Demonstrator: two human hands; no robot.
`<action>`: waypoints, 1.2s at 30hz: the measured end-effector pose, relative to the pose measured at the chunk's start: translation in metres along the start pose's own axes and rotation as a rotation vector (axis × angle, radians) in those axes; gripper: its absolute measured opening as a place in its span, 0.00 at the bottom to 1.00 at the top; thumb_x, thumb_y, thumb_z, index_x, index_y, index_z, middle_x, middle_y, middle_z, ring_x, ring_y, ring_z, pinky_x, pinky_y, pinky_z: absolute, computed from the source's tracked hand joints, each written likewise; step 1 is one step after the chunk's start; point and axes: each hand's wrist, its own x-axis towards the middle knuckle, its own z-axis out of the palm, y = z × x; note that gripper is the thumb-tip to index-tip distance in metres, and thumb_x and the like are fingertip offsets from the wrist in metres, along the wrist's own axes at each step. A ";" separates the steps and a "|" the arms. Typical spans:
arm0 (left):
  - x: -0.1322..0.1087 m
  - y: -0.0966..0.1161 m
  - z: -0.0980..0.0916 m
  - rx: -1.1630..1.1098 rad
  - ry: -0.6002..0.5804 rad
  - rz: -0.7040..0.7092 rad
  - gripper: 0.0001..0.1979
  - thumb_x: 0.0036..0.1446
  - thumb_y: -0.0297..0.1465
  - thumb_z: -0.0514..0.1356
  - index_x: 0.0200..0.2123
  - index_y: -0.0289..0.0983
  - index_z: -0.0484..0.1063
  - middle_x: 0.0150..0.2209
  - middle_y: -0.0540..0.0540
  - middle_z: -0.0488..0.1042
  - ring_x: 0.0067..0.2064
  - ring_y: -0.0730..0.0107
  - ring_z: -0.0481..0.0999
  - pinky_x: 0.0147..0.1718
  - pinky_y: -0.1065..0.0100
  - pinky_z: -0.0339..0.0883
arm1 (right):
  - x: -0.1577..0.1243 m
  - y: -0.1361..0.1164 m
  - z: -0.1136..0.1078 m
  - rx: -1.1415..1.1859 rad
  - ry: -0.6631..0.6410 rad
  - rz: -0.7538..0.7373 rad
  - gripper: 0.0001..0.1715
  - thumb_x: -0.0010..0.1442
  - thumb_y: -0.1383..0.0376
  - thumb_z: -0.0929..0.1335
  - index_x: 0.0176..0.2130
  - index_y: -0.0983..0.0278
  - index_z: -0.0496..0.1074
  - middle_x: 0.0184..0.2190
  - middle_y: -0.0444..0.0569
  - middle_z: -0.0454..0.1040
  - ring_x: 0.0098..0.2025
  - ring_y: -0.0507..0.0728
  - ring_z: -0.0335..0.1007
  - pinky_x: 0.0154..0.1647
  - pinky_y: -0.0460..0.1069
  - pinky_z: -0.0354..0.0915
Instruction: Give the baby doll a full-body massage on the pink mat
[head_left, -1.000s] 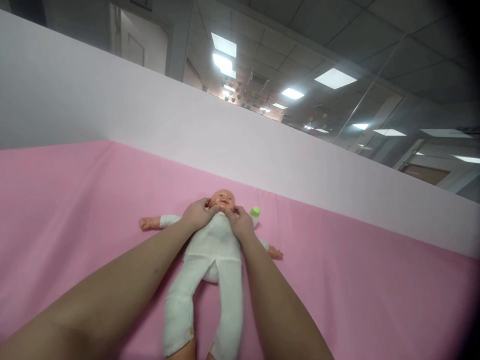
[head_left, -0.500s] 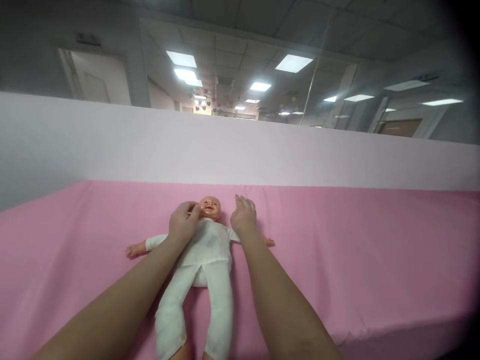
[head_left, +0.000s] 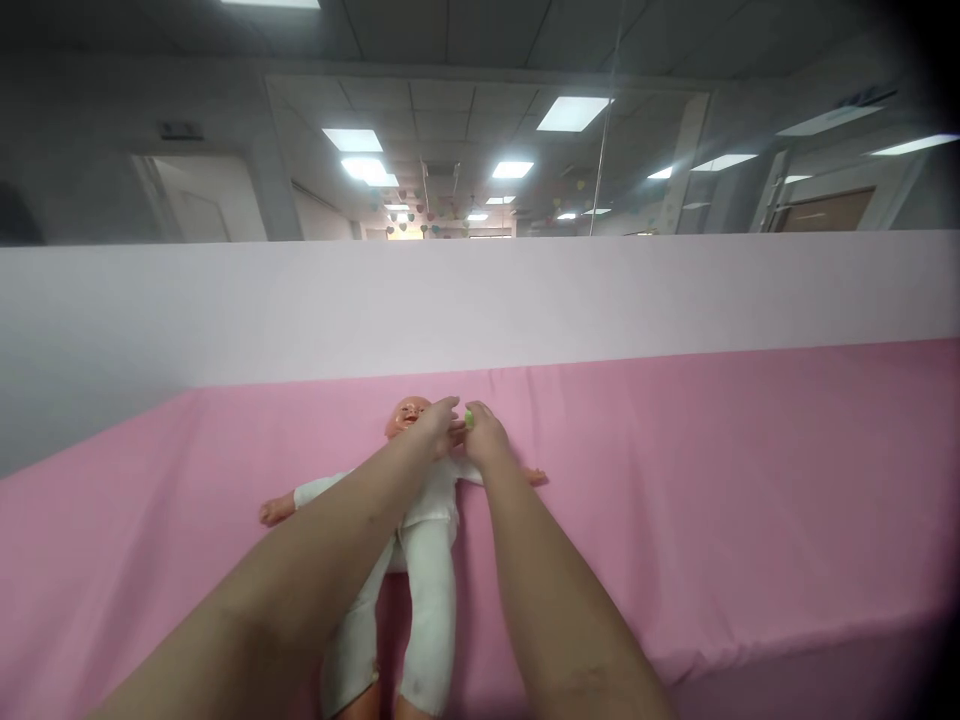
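Note:
A baby doll (head_left: 429,560) in a white top and trousers lies face up on the pink cover, arms spread, its head away from me. My left hand (head_left: 441,428) is above the doll's neck and shoulder, its fingers bent toward my right hand; whatever they pinch is too small to make out. Curled beside it, my right hand (head_left: 487,436) grips a small green object (head_left: 469,418), mostly hidden by the fingers. The two hands nearly meet at the fingertips. My left forearm covers part of the doll's chest and one leg.
A pink cloth (head_left: 712,500) covers the padded surface around the doll. Behind it runs a low white wall (head_left: 480,300), with glass above. Beyond the glass are ceiling lights and doors.
My left hand has moved right, from beside the doll's head to my right hand. The green object now shows in my right hand. The camera view has levelled.

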 end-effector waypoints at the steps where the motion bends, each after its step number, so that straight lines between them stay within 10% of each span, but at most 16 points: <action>1: 0.001 -0.002 0.003 -0.027 -0.010 -0.042 0.21 0.64 0.50 0.55 0.38 0.36 0.69 0.31 0.37 0.76 0.37 0.55 0.82 0.37 0.57 0.78 | 0.000 0.001 0.001 0.005 0.001 0.003 0.28 0.65 0.67 0.59 0.62 0.56 0.69 0.58 0.45 0.74 0.53 0.57 0.73 0.55 0.50 0.67; 10: -0.014 -0.015 -0.017 -0.292 0.024 -0.034 0.16 0.61 0.43 0.62 0.36 0.34 0.73 0.36 0.34 0.80 0.42 0.56 0.83 0.44 0.60 0.78 | -0.009 -0.006 0.004 -0.099 -0.027 -0.061 0.36 0.60 0.71 0.62 0.66 0.63 0.65 0.69 0.54 0.61 0.66 0.66 0.62 0.66 0.58 0.59; 17: -0.058 -0.035 -0.086 -0.475 0.109 0.137 0.07 0.60 0.33 0.63 0.38 0.35 0.77 0.45 0.36 0.81 0.46 0.59 0.83 0.49 0.63 0.77 | -0.010 -0.007 0.015 -0.203 0.077 -0.099 0.39 0.64 0.62 0.63 0.71 0.71 0.57 0.72 0.57 0.56 0.75 0.71 0.43 0.72 0.64 0.49; 21: -0.069 -0.054 -0.127 -0.670 0.053 0.143 0.10 0.62 0.35 0.62 0.40 0.34 0.78 0.46 0.32 0.81 0.49 0.53 0.83 0.51 0.59 0.77 | -0.016 -0.035 0.018 -0.184 0.120 -0.229 0.36 0.66 0.59 0.63 0.69 0.72 0.61 0.70 0.59 0.60 0.73 0.67 0.49 0.73 0.62 0.48; 26: -0.070 -0.058 -0.132 -0.817 0.011 0.132 0.16 0.65 0.41 0.58 0.42 0.34 0.77 0.43 0.35 0.81 0.48 0.54 0.83 0.49 0.59 0.78 | -0.051 -0.107 0.021 -0.048 -0.205 -0.524 0.32 0.65 0.56 0.68 0.66 0.57 0.66 0.64 0.49 0.70 0.65 0.60 0.65 0.69 0.55 0.58; 36: -0.062 -0.051 -0.153 -1.101 0.020 0.035 0.33 0.65 0.49 0.54 0.60 0.28 0.67 0.54 0.25 0.76 0.53 0.47 0.80 0.49 0.51 0.77 | -0.090 -0.151 0.029 -0.140 -0.684 -0.630 0.43 0.70 0.48 0.65 0.74 0.59 0.49 0.73 0.52 0.52 0.75 0.64 0.44 0.75 0.62 0.42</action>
